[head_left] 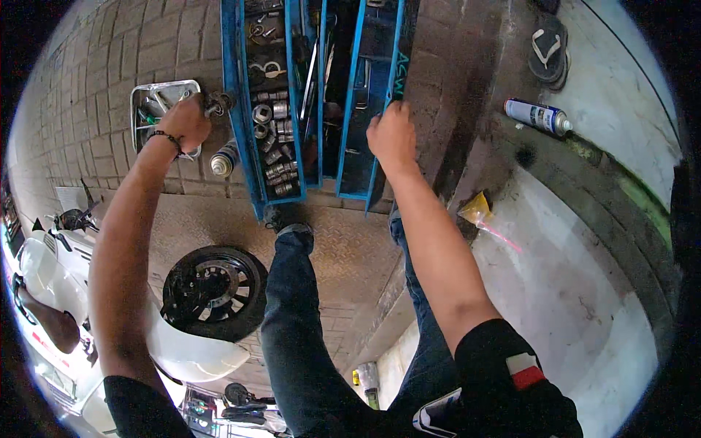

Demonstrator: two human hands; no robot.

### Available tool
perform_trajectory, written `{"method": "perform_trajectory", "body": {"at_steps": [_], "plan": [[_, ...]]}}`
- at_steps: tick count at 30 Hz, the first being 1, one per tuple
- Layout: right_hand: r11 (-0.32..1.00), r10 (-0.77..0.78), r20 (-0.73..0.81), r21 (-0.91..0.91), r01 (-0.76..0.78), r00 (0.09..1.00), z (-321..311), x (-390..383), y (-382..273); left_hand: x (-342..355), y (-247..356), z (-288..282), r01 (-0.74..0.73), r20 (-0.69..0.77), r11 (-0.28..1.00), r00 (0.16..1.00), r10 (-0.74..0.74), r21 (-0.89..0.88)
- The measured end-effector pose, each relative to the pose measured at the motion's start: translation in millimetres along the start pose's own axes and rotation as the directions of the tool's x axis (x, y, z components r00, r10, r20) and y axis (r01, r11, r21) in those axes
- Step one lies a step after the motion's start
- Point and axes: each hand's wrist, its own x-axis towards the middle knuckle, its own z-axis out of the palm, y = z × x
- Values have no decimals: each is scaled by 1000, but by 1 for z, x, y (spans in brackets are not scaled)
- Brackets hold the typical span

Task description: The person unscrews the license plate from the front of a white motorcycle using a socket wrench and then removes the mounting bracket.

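Observation:
My left hand (184, 124) is closed on a metal tool (217, 103), its exact type unclear, over the right side of a shallow silver tray (135, 120) holding small tools. In the middle stands a blue cantilever toolbox (292, 191) with trays opened out, holding sockets (280, 109), keys or small fittings and long tools (312, 73). My right hand (393, 139) is closed on the edge of the toolbox's right-hand tray (372, 175). A spray can (223, 159) sits between the silver tray and the toolbox.
A white motorcycle (197, 350) with a black wheel (215, 288) is at lower left. At right are dark flip-flops (548, 62), a spray can (533, 114) and a yellow bag with a pink straw (475, 209) by a concrete step. My legs are below the toolbox.

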Motion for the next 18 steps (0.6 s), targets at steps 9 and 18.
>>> {"method": "perform_trajectory", "body": {"at_steps": [9,18], "plan": [[904,-417,-17,-106,413,909,12,-18,-48,12,-7,24,-9,43,1000,999,9,9],[854,-518,-29,-78,515,855,90,107,-151,-4,-16,40,120,-82,978,987,-136,-173]]}}
